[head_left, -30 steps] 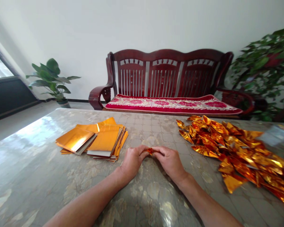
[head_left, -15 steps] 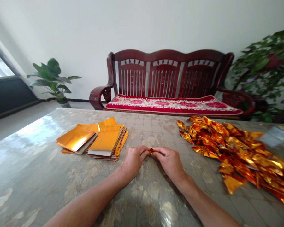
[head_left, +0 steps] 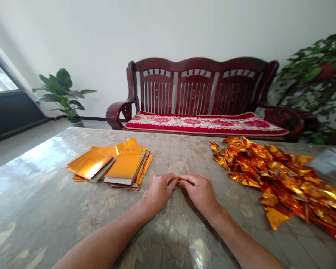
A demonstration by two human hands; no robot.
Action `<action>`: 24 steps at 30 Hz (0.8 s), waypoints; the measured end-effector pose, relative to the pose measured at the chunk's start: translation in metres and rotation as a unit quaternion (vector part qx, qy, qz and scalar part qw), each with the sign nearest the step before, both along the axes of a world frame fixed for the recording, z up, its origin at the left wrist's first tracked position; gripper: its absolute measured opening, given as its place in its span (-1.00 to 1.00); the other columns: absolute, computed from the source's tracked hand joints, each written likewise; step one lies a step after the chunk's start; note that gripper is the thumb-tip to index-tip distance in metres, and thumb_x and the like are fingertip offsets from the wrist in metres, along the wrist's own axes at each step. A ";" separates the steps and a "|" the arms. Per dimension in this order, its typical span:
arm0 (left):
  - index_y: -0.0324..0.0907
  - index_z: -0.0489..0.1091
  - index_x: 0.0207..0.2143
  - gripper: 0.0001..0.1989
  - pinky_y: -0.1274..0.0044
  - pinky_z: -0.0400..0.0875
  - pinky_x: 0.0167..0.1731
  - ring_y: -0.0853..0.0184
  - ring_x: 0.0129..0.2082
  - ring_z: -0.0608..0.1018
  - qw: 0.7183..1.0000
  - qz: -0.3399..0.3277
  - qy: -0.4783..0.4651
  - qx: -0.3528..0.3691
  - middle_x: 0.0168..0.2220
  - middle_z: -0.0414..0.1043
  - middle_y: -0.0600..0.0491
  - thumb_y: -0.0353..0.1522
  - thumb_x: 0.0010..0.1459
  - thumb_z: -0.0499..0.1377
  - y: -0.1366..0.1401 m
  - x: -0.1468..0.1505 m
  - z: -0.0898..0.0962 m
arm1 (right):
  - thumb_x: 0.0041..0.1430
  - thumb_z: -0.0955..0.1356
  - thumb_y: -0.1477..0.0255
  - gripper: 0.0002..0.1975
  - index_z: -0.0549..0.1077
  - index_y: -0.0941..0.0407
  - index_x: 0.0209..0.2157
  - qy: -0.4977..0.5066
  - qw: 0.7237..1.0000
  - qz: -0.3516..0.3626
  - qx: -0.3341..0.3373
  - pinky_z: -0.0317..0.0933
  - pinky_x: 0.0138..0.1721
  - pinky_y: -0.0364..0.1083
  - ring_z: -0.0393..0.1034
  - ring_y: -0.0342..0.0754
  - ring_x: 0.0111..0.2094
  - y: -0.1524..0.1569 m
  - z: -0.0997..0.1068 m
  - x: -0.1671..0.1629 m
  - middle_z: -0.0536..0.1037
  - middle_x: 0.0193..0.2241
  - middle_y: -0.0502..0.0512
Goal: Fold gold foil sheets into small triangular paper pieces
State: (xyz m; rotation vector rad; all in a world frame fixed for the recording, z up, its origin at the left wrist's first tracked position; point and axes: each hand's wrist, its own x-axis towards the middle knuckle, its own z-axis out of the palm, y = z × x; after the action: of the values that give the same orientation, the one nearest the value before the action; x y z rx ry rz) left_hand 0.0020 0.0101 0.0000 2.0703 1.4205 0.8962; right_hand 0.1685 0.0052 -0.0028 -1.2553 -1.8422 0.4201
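Gold foil (head_left: 179,179), apparently pinched: left hand (head_left: 159,191) faces right hand (head_left: 201,191).

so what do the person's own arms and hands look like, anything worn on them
The left hand and right hand are bare, without gloves. The left forearm and right forearm show no sleeve, watch or bracelet within the frame. Part of each hand is hidden, so rings can't be ruled out.

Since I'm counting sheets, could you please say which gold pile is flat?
The pile left of the left hand: flat, stacked sheets, unlike folded, pointed pieces on the right.
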 end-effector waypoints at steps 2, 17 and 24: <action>-0.10 0.58 -0.32 -0.79 0.62 0.33 -0.35 0.35 -0.37 0.60 1.000 0.005 0.000 -0.003 -0.35 0.62 0.08 -0.41 0.20 0.12 -0.001 0.001 0.001 | 0.09 0.34 0.51 -0.79 0.62 0.00 -0.31 0.002 1.000 -0.013 -0.001 0.37 -0.30 -0.12 0.56 -0.03 -0.35 -0.001 0.001 -0.002 0.66 -0.36 0.00; -0.15 0.51 -0.46 -0.80 0.61 0.20 -0.44 0.39 -0.47 0.54 0.997 0.032 0.062 0.016 -0.47 0.57 0.07 -0.39 0.15 0.11 -0.004 0.005 0.002 | 0.12 0.30 0.58 -0.77 0.58 0.07 -0.36 -0.080 0.996 -0.044 0.015 0.29 -0.26 -0.15 0.52 -0.06 -0.33 -0.009 0.006 -0.010 0.63 -0.39 0.05; -0.17 0.44 -0.53 -0.79 0.57 0.10 -0.51 0.37 -0.53 0.50 0.983 0.010 0.167 0.074 -0.52 0.53 0.05 -0.41 0.15 0.11 -0.007 0.003 0.004 | 0.13 0.25 0.61 -0.76 0.53 0.10 -0.38 -0.147 0.987 -0.021 0.066 0.29 -0.29 -0.15 0.50 -0.05 -0.35 -0.015 0.001 -0.012 0.60 -0.41 0.10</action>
State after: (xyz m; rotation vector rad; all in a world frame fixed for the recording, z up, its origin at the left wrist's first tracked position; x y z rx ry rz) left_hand 0.0052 0.0027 0.0043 2.4114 1.5847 0.7036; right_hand 0.1562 -0.0100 -0.0015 -1.3166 -2.0479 0.0901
